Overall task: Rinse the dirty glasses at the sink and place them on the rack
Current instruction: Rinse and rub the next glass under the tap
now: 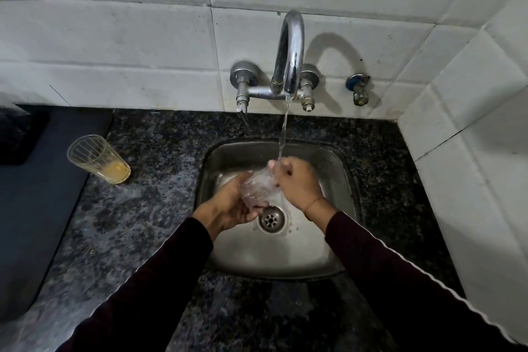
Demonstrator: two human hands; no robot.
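Readable text: none; you have no lettering, brand, number or sign legible anywhere in this view.
Wall tiles (143,37): plain, unmarked.
Tap (288,60): bare chrome, no maker's mark that you could read.
Glass on the left counter (97,158): ribbed and clear, no print visible.
Glass in the hands (258,188): blurred by water; no marking can be made out.
Sink (337,168): plain steel, no stamp visible to you.
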